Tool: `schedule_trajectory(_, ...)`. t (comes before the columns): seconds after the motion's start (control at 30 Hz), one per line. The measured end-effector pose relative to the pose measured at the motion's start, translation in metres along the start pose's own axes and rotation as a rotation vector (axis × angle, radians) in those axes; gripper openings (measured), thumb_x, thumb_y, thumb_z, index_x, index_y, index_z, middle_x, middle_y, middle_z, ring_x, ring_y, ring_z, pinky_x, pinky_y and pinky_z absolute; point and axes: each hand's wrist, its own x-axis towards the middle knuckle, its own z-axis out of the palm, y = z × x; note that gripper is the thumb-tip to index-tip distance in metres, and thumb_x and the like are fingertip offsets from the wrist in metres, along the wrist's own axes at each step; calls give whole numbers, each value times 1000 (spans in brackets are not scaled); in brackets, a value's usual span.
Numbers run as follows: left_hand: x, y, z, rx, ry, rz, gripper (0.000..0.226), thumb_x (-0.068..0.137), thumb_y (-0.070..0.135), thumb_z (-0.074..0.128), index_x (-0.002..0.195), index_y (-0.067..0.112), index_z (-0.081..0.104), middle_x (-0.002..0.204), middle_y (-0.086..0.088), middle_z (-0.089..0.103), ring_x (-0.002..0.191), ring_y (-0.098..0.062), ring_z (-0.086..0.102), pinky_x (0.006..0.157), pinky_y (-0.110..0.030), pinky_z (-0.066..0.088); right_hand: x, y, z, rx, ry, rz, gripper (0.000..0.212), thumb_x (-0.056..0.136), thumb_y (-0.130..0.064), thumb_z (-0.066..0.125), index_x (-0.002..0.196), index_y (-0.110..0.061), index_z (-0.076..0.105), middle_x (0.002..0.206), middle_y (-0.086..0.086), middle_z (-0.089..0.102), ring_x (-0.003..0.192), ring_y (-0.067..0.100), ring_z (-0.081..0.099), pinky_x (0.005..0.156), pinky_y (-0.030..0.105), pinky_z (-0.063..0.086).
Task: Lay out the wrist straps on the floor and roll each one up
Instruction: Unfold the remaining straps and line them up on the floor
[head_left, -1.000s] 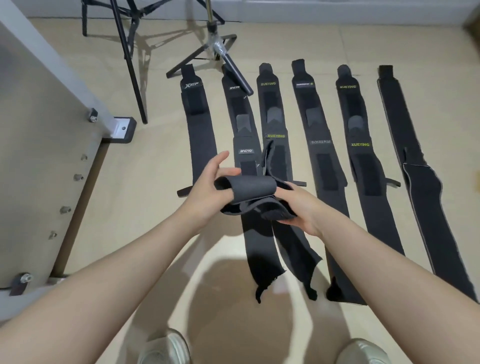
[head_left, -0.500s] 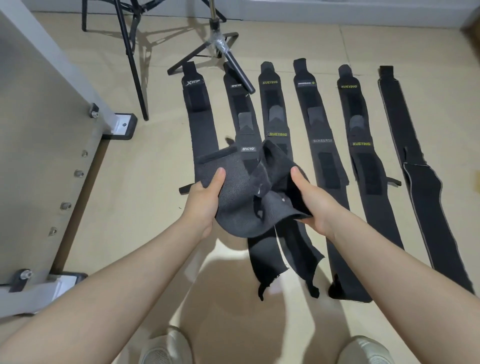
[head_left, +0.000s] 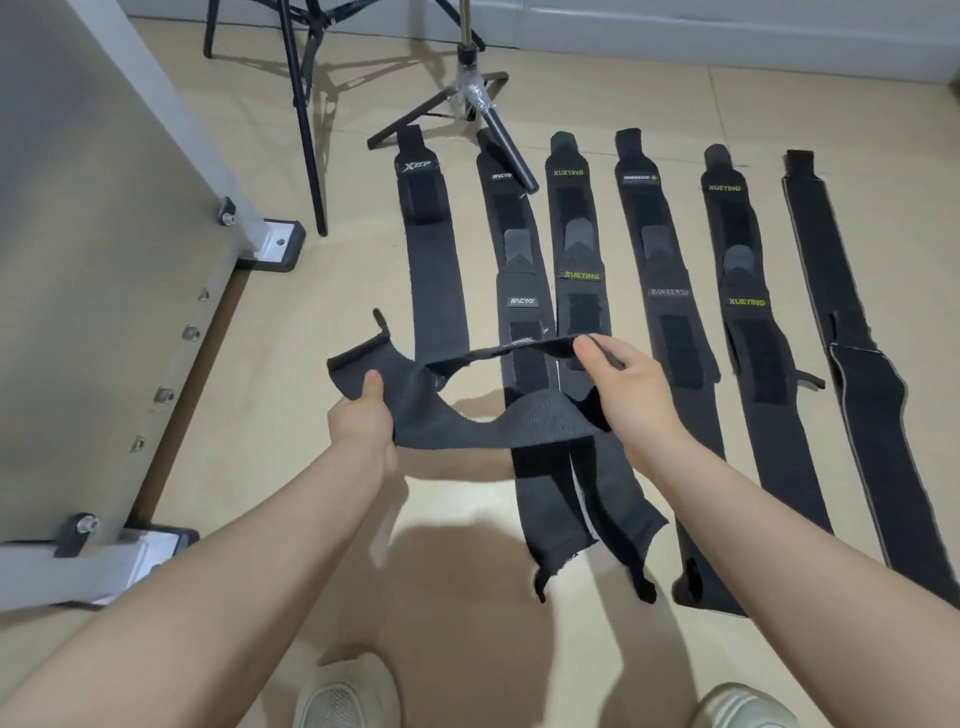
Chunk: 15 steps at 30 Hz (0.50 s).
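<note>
Several black wrist straps lie flat side by side on the beige floor: one marked XTEP (head_left: 427, 249) at the left, then others with grey or yellow lettering, up to a long plain strap (head_left: 852, 364) at the far right. I hold one more dark grey strap (head_left: 447, 415) above the floor, twisted and partly unfolded. My left hand (head_left: 361, 421) pinches its left end. My right hand (head_left: 631, 384) grips its right part, with a thin edge stretched between the two hands.
A grey metal frame with bolted feet (head_left: 270, 244) stands at the left. Black tripod legs (head_left: 306, 119) and a stand with a slanted tube (head_left: 498, 135) rest at the far end of the straps. My two light shoes (head_left: 348, 696) show at the bottom.
The held strap was bunched between my hands; both hands have moved apart and it is now opened and stretched sideways, its left end further left.
</note>
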Motion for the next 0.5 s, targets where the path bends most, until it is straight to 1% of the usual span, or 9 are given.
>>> schedule_trajectory(0.07,-4,5,4,-1,-74,63,36,95,36,52,119,9,57,110,-3,66,103,-24,63,96,-39,49,1,5,5,-252,-93,-40,39,88,-45,59,122,-27,59,124,-8,56,114,9,50,91,22,35)
schedule_trajectory(0.1,-7,8,6,14,-143,110,37,95,38,53,118,11,59,111,-2,67,104,-22,63,96,-38,49,0,8,6,-321,-209,-30,39,86,-46,61,120,-28,58,121,-7,55,111,9,50,91,22,36)
schedule_trajectory(0.17,-18,18,10,19,-326,147,32,94,39,52,113,15,63,108,1,70,101,-18,65,93,-35,50,-3,13,7,-243,-526,95,36,80,-47,67,103,-22,55,101,-3,56,96,12,51,90,22,36)
schedule_trajectory(0.2,-22,23,10,18,-419,151,28,94,37,52,108,16,64,104,2,71,97,-15,67,90,-33,50,-5,17,8,-112,-671,152,41,76,-49,69,95,-17,52,91,4,54,93,13,50,93,25,35)
schedule_trajectory(0.23,-25,29,8,20,-494,158,23,94,34,52,103,17,65,99,3,72,92,-14,68,88,-32,51,-6,19,10,1,-746,185,48,71,-54,69,93,-14,51,90,11,56,98,15,53,99,29,35)
schedule_trajectory(0.3,-25,39,0,40,-577,184,17,93,29,52,95,17,65,91,3,72,85,-14,68,87,-32,51,-3,15,14,288,-779,210,70,61,-67,72,99,-13,50,99,8,66,110,13,59,102,33,37)
schedule_trajectory(0.37,-20,49,-11,57,-598,208,15,93,27,53,93,17,65,86,3,73,81,-14,68,82,-30,53,1,6,18,526,-728,264,77,56,-73,71,106,-18,49,98,2,70,100,15,65,94,34,43)
schedule_trajectory(0.43,-14,55,-21,90,-615,225,14,93,25,53,92,16,64,79,5,73,74,-10,69,71,-25,55,-2,-4,26,426,-718,219,61,82,-64,48,125,-22,47,95,-1,72,93,16,66,97,36,43)
schedule_trajectory(0.5,-12,55,-26,112,-628,223,14,94,24,53,90,16,64,75,7,73,70,-9,69,65,-22,55,-10,-13,40,159,-726,153,46,97,-49,34,120,-20,60,97,-6,72,98,16,64,104,37,41)
